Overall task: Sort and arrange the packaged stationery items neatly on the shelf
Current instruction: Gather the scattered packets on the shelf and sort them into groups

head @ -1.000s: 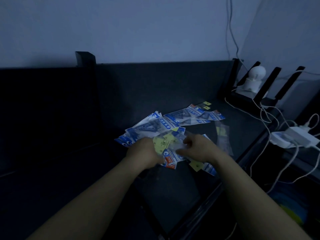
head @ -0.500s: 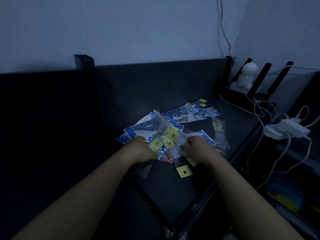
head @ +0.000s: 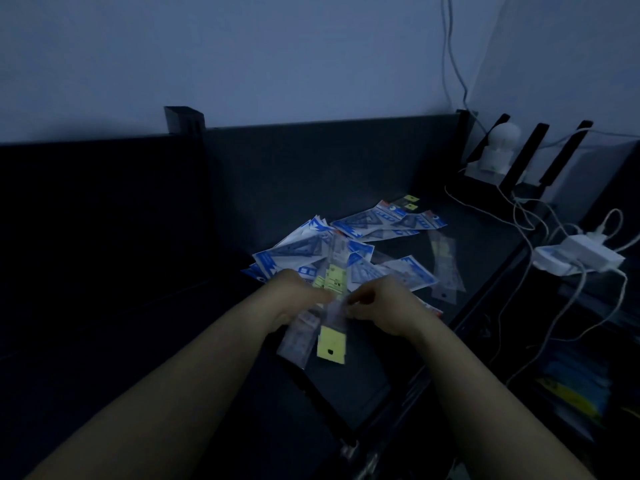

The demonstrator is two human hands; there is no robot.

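Note:
The light is dim. A loose heap of blue-and-white packets (head: 301, 254) lies on the dark shelf (head: 485, 244), with two more blue-and-white packets (head: 388, 221) behind it. My left hand (head: 294, 296) and my right hand (head: 381, 303) meet over the near side of the heap. Between them they hold a few long clear packets with yellow header cards (head: 331, 344), stacked lengthwise and pointing toward me. Another clear packet (head: 445, 268) lies alone at the right.
A raised dark back panel (head: 329, 161) closes the shelf behind. At the right stand a white round device (head: 498, 150), a black router with antennas (head: 530, 157), a white charger (head: 585, 254) and trailing cables (head: 519, 271). The shelf's front edge (head: 464, 327) runs diagonally.
The clear packets with yellow cards have been drawn out of the heap toward me and lined up lengthwise. Both hands have closed in on them. The view has shifted slightly.

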